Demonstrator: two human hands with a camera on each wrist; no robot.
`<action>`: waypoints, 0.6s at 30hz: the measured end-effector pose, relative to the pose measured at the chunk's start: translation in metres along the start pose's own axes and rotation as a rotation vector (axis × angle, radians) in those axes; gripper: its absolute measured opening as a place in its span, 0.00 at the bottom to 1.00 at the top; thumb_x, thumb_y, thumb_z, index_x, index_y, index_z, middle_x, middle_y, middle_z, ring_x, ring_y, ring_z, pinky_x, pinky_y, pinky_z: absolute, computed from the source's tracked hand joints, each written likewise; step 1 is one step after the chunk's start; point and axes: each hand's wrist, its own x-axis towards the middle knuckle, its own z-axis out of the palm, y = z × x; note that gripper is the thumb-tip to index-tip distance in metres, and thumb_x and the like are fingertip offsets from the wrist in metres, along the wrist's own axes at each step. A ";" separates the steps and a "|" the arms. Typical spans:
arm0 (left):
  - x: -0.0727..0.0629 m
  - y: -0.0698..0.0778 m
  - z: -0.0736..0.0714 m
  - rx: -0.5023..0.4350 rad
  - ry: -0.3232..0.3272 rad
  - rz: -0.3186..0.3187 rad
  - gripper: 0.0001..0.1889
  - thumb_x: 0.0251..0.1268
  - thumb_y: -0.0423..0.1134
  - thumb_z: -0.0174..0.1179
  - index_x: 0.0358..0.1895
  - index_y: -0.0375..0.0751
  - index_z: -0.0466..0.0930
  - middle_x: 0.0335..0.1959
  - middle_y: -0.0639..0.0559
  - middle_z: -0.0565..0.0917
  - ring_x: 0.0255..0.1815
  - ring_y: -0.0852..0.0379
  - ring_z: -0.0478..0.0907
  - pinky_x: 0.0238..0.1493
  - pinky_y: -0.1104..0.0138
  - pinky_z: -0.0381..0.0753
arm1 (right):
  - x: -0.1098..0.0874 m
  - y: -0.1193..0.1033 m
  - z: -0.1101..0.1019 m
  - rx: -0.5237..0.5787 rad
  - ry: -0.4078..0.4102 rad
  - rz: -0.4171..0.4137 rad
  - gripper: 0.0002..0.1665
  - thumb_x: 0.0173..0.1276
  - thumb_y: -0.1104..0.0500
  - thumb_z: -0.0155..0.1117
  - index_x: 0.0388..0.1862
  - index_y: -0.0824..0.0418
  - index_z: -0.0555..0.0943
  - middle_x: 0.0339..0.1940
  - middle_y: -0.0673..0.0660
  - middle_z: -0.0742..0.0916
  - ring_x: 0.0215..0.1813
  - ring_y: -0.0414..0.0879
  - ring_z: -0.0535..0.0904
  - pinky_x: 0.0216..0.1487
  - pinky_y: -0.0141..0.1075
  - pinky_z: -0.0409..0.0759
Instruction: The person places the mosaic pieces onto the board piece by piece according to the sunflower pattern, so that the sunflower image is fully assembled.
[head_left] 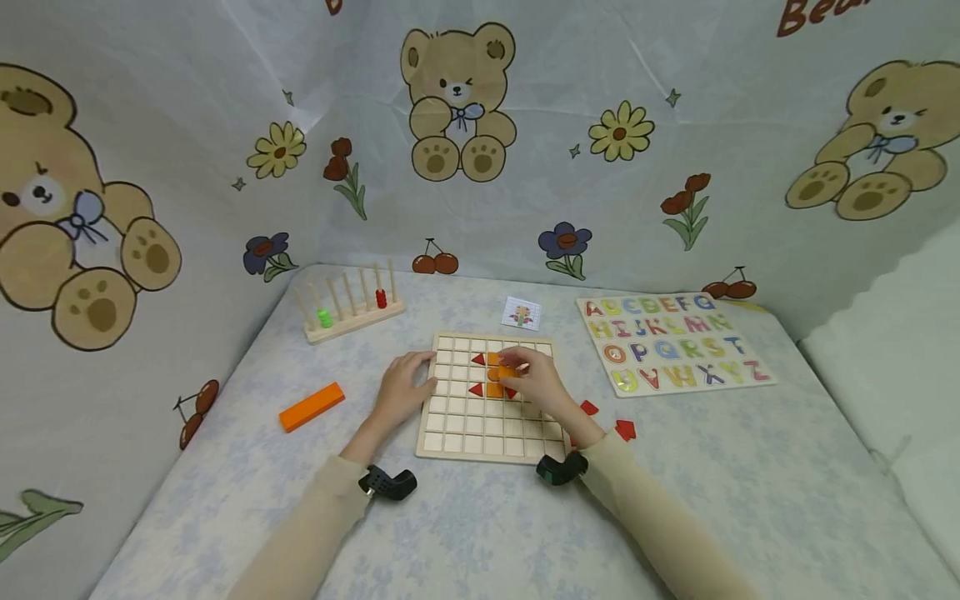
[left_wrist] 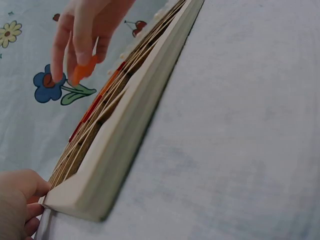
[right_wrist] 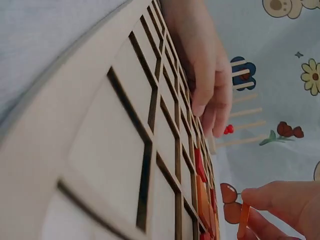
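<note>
A wooden grid board (head_left: 456,424) lies flat on the table. On it, orange pieces (head_left: 494,390) fill a few cells, with red triangles (head_left: 477,389) beside them. Thumb and finger of my right hand (head_left: 536,379) pinch a thin orange tile (right_wrist: 244,220), held just above those pieces in the left wrist view. My left hand (head_left: 401,389) holds the board's left edge, its fingers curled at the rim in the left wrist view. Part of the laid pattern is hidden behind my right hand. A small pattern card (head_left: 521,313) lies beyond the board.
Loose red pieces (head_left: 626,429) lie right of the board, partly behind my right forearm. An alphabet board (head_left: 675,343) stands farther right. At the back left is a peg rack (head_left: 356,319) with green and red beads. An orange bar (head_left: 312,407) lies at left.
</note>
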 end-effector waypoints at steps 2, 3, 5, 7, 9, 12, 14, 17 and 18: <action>0.000 0.000 -0.001 -0.001 -0.006 0.000 0.26 0.70 0.42 0.59 0.69 0.43 0.72 0.68 0.43 0.74 0.70 0.42 0.67 0.71 0.43 0.64 | 0.010 -0.001 0.012 -0.021 -0.019 -0.018 0.21 0.62 0.69 0.69 0.56 0.69 0.81 0.48 0.66 0.86 0.50 0.59 0.81 0.49 0.46 0.82; 0.000 0.000 -0.001 0.002 -0.004 0.002 0.25 0.70 0.42 0.59 0.69 0.43 0.72 0.68 0.43 0.74 0.70 0.42 0.67 0.71 0.43 0.63 | 0.014 -0.001 0.017 -0.027 -0.027 -0.026 0.21 0.62 0.69 0.70 0.55 0.68 0.81 0.48 0.65 0.87 0.50 0.58 0.82 0.50 0.46 0.83; 0.000 0.000 -0.001 0.006 0.007 0.003 0.24 0.70 0.42 0.59 0.68 0.43 0.73 0.67 0.43 0.75 0.69 0.42 0.68 0.71 0.42 0.63 | 0.020 -0.001 0.025 -0.031 -0.040 -0.038 0.21 0.62 0.70 0.70 0.55 0.68 0.82 0.48 0.64 0.87 0.51 0.58 0.83 0.52 0.46 0.83; -0.001 0.001 -0.001 0.010 0.023 -0.001 0.23 0.69 0.42 0.60 0.66 0.43 0.75 0.66 0.45 0.77 0.69 0.43 0.69 0.71 0.42 0.63 | 0.024 -0.001 0.030 -0.031 -0.050 -0.056 0.21 0.62 0.70 0.69 0.55 0.68 0.81 0.49 0.64 0.87 0.51 0.58 0.83 0.53 0.47 0.82; -0.001 0.001 0.000 0.008 0.033 -0.008 0.22 0.69 0.42 0.61 0.65 0.43 0.77 0.65 0.46 0.78 0.69 0.44 0.69 0.71 0.43 0.62 | 0.027 -0.001 0.034 -0.023 -0.056 -0.065 0.20 0.62 0.71 0.68 0.55 0.70 0.81 0.49 0.65 0.87 0.52 0.59 0.83 0.54 0.47 0.82; 0.000 0.001 0.000 0.003 0.036 -0.020 0.22 0.68 0.42 0.61 0.64 0.42 0.78 0.64 0.47 0.78 0.68 0.45 0.69 0.71 0.44 0.62 | 0.030 -0.002 0.037 -0.034 -0.061 -0.069 0.20 0.62 0.73 0.68 0.54 0.71 0.81 0.48 0.66 0.86 0.50 0.59 0.82 0.53 0.48 0.82; 0.000 0.001 0.001 -0.003 0.034 -0.021 0.22 0.68 0.42 0.61 0.63 0.41 0.79 0.64 0.47 0.78 0.68 0.45 0.69 0.71 0.44 0.62 | 0.031 -0.002 0.038 -0.041 -0.062 -0.064 0.19 0.62 0.73 0.67 0.53 0.71 0.81 0.48 0.66 0.86 0.50 0.58 0.82 0.53 0.48 0.82; 0.000 0.000 0.001 -0.003 0.035 -0.018 0.22 0.68 0.42 0.61 0.63 0.41 0.79 0.64 0.46 0.78 0.68 0.45 0.69 0.71 0.44 0.62 | 0.031 -0.001 0.039 -0.051 -0.062 -0.065 0.19 0.62 0.73 0.67 0.53 0.70 0.81 0.48 0.65 0.86 0.51 0.58 0.83 0.54 0.47 0.82; 0.000 0.000 0.002 -0.004 0.035 -0.017 0.22 0.68 0.42 0.61 0.63 0.41 0.79 0.64 0.46 0.78 0.68 0.45 0.69 0.71 0.44 0.62 | 0.031 0.000 0.038 -0.054 -0.065 -0.063 0.19 0.62 0.73 0.68 0.53 0.70 0.82 0.49 0.65 0.87 0.52 0.58 0.83 0.55 0.47 0.82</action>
